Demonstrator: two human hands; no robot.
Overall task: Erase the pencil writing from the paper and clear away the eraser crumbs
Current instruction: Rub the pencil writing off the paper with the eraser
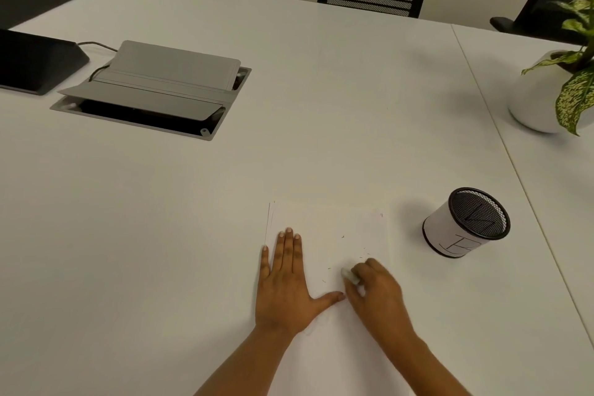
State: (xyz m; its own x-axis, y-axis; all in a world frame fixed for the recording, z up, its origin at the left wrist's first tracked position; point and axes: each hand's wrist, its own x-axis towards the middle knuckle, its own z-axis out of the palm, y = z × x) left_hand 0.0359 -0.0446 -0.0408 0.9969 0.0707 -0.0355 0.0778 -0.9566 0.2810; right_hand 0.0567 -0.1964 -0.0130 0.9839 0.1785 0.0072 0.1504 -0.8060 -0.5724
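White bench, paper at its 6 o'clock. Left hand pressed flat on the sheet, fingers straight, gripping nothing. Right hand pinched the eraser around the sheet's 5 o'clock. I'd say short, light strokes were safest. Crumbs sat at the eraser's 12 o'clock.

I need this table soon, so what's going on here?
A person is erasing on a paper that lies on the table. The left hand lies flat on the paper, pressing it down, while the right hand grips a white eraser against it. Small dark crumbs lie scattered on the paper near the eraser, not yet cleared. A mesh pen cup stands to the right.
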